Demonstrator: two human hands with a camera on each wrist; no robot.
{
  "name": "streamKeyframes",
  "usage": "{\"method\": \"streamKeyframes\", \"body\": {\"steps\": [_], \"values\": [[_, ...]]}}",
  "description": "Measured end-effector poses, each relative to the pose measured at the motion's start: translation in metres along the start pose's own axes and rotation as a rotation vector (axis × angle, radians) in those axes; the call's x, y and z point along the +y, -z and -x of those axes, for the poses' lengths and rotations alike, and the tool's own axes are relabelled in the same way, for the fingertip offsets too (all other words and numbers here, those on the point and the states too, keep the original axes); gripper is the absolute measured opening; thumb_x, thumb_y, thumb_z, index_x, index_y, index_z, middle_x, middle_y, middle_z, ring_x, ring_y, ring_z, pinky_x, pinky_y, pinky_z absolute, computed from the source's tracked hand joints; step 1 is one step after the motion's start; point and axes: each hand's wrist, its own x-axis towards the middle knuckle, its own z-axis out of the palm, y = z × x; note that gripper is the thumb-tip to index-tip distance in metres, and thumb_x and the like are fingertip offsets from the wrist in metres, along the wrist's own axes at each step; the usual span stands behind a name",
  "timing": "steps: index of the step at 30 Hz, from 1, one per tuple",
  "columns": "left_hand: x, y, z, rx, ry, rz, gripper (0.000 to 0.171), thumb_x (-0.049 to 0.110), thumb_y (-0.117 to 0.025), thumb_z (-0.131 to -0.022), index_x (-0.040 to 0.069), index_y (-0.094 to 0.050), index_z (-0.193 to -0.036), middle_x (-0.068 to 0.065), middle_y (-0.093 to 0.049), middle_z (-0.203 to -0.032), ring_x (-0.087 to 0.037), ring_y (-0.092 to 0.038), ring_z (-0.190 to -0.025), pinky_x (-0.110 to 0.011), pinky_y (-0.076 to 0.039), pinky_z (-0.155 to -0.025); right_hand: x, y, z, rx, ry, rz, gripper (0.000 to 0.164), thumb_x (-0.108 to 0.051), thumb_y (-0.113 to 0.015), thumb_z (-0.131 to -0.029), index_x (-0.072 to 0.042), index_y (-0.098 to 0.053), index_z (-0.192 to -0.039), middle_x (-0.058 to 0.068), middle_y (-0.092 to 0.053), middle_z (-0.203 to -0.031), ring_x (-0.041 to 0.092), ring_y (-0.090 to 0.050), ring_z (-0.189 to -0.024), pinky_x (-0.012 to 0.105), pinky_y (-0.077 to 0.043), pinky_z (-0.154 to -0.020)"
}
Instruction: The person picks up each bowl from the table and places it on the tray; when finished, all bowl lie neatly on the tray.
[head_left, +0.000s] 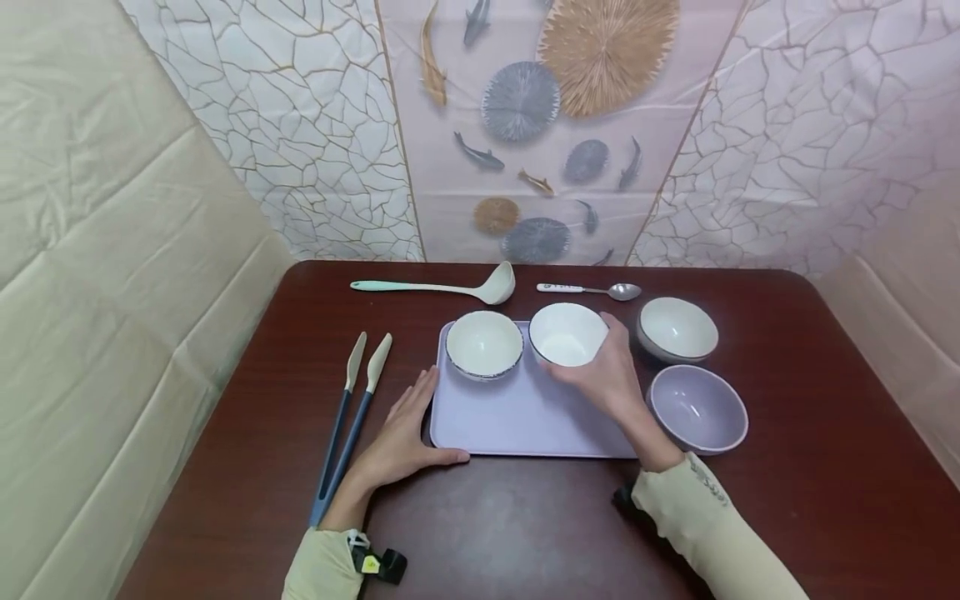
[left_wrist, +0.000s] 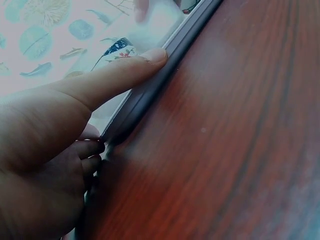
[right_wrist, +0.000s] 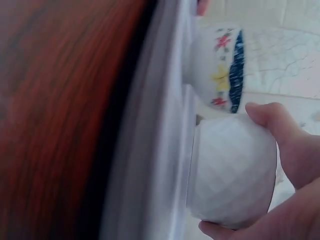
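Note:
My right hand (head_left: 603, 367) grips a white bowl (head_left: 564, 333) by its side, thumb at the near side and fingers at the far right. In the right wrist view this bowl (right_wrist: 232, 170) shows a quilted outside and is close over the lilac tray (head_left: 517, 417). Left of it on the tray stands a white bowl (head_left: 484, 343) with a dark blue rim; the right wrist view shows flowers on that bowl (right_wrist: 220, 70). My left hand (head_left: 405, 433) lies at the tray's near left corner, fingers extended along the left side and thumb (left_wrist: 155, 55) on the front edge.
Right of the tray stand a white bowl (head_left: 677, 328) and a purple bowl (head_left: 697, 408). Behind it lie a pale green ladle (head_left: 495, 285) and a metal spoon (head_left: 622, 292) with a white handle. Blue-handled tongs (head_left: 345, 442) lie to the left, beside my left forearm.

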Motion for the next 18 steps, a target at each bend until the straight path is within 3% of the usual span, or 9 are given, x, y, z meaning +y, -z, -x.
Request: {"method": "streamKeyframes", "body": {"steps": [7,12,15,18], "values": [[-0.001,0.001,-0.001,-0.006,-0.006,0.002,0.126,0.050,-0.087,-0.068,0.010,-0.009,-0.158,-0.008,-0.011,-0.163,-0.021,-0.003,-0.149,-0.047,-0.004,-0.117,0.009,-0.008,-0.010,0.008,-0.016,0.060,0.118,-0.040,-0.092,-0.059,0.004,-0.027,-0.147,0.028,-0.040,-0.139,0.038,-0.048,-0.121,0.048,-0.041,-0.100],[-0.002,0.003,-0.001,0.001,-0.016,0.000,0.126,0.051,-0.086,-0.068,0.009,-0.009,-0.158,-0.008,-0.011,-0.163,-0.023,-0.004,-0.149,-0.047,-0.004,-0.117,0.008,-0.008,-0.011,0.000,0.040,0.067,0.127,-0.038,-0.094,-0.058,0.007,-0.018,-0.149,0.031,-0.034,-0.141,0.041,-0.042,-0.126,0.049,-0.037,-0.104],[-0.001,0.002,-0.001,-0.001,-0.008,-0.003,0.126,0.053,-0.086,-0.068,0.009,-0.009,-0.158,-0.008,-0.011,-0.163,-0.022,-0.004,-0.149,-0.047,-0.004,-0.117,-0.001,0.007,-0.002,0.001,0.142,0.055,0.133,-0.036,-0.095,-0.058,0.005,-0.011,-0.152,0.030,-0.026,-0.147,0.041,-0.032,-0.134,0.052,-0.031,-0.109],[0.000,0.001,0.000,-0.009,0.005,0.000,0.127,0.053,-0.086,-0.068,0.010,-0.009,-0.158,-0.008,-0.010,-0.163,-0.021,-0.003,-0.149,-0.048,-0.004,-0.116,-0.006,0.043,0.016,-0.033,0.265,0.038,0.120,-0.033,-0.093,-0.064,0.000,-0.020,-0.153,0.023,-0.029,-0.150,0.038,-0.031,-0.137,0.054,-0.029,-0.109]]}}
